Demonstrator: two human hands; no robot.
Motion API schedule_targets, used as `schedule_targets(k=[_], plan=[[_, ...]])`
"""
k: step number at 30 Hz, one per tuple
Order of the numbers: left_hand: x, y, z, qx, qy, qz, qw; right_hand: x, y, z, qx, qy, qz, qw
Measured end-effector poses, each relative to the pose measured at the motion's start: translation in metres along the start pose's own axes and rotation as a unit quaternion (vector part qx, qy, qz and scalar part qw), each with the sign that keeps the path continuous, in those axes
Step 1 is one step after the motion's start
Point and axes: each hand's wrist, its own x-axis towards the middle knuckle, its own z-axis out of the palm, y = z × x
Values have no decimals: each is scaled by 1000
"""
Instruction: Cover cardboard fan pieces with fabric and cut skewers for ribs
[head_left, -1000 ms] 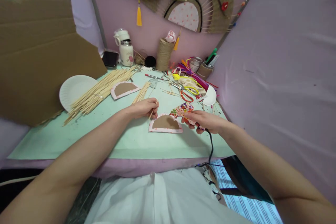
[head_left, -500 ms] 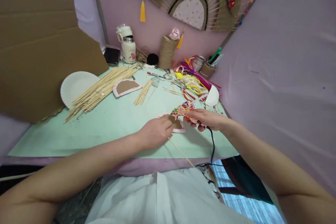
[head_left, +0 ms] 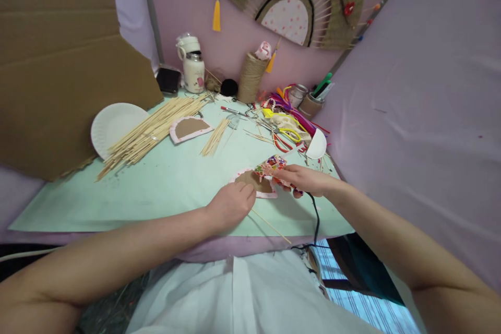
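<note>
My left hand [head_left: 231, 203] is closed on a thin bamboo skewer [head_left: 273, 226], whose free length slants down to the right toward the table's front edge. Its fingers are over the left part of a half-moon cardboard piece [head_left: 254, 179] with a pink-and-white fabric border, hiding some of it. In my right hand [head_left: 301, 178] is a glue gun [head_left: 270, 165] with a bright floral covering and a black cord. Its nozzle end points left, over the cardboard piece; whether it touches I cannot tell. A second half-moon piece [head_left: 190, 128] lies farther back, beside a small bunch of skewers [head_left: 215, 136].
A large bundle of skewers [head_left: 152, 130] overlaps a white paper plate [head_left: 113, 125] at left, by a leaning cardboard sheet [head_left: 74, 99]. Scissors [head_left: 289, 134] and colourful craft bits lie at back right. A twine spool [head_left: 250, 77] and a bottle [head_left: 193, 70] stand behind.
My left hand has moved right and nearer me, over the half-moon piece, and the skewer now points toward me. My right hand with the glue gun stays nearly in place.
</note>
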Motion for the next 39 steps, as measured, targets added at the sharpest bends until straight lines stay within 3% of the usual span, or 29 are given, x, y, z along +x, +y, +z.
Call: schedule_targets(k=[14,39], plan=[[0,0,-1,-14,3,-10,1000,3,6,-1,-61,7,-13,998],[0,0,-2,-9,1,-9,1000,9,10,0,-45,14,-20,999]])
